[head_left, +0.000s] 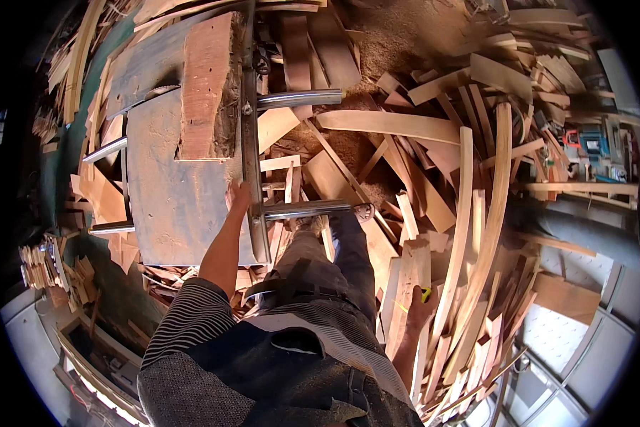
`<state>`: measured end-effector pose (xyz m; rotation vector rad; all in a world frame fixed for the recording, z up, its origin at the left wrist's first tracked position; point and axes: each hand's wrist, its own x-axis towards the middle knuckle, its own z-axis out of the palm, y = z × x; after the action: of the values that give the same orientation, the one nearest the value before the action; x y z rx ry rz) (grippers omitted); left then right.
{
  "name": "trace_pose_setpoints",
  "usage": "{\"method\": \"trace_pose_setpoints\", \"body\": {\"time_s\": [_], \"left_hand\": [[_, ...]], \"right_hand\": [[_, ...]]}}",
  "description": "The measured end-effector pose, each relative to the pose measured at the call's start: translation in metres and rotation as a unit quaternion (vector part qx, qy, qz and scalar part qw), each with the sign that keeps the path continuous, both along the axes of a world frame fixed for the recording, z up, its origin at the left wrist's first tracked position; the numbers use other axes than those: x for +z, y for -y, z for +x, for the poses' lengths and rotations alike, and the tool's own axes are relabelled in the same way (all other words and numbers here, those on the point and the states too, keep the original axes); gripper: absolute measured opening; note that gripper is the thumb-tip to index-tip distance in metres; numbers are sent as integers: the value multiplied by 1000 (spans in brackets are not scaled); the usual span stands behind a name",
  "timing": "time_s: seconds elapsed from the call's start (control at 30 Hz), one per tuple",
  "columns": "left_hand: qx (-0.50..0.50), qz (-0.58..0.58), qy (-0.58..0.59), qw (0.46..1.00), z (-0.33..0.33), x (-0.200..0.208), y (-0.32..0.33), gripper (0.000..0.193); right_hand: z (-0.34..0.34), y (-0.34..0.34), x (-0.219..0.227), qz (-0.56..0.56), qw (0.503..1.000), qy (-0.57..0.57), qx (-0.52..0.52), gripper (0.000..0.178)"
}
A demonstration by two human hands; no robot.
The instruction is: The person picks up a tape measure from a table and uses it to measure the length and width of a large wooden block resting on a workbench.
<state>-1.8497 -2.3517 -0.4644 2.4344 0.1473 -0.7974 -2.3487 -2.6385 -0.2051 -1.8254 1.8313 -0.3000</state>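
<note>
A reddish rough-sawn board (207, 92) with a bark edge lies on the grey metal saw table (174, 192). Left of the board, a curved saw blade (162, 91) sticks up through the table. My left hand (239, 196) rests at the table's right side, by the long metal rail (252, 142) and just below the board's near end; it looks open and holds nothing. Down on my right side, my right hand (421, 307) is closed around a small yellow-and-black tape measure (425, 294), beside a standing plank (414, 263).
Shiny metal bars (305, 208) reach out from the table toward my legs. Offcuts and long strips (490, 213) pile up on the right. Sawdust (398, 35) covers the floor ahead. A shelf with tools (594, 142) stands far right, and more wood scraps (49, 267) lie left.
</note>
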Motion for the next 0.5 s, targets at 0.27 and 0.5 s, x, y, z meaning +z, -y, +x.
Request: {"method": "trace_pose_setpoints", "body": {"time_s": [0.27, 0.5], "left_hand": [[-7, 223, 52, 973, 12, 19, 76, 107], [-25, 253, 80, 964, 9, 9, 81, 97]], "right_hand": [[-12, 63, -29, -3, 992, -83, 95, 63], [-19, 73, -46, 135, 962, -155, 183, 66]]}}
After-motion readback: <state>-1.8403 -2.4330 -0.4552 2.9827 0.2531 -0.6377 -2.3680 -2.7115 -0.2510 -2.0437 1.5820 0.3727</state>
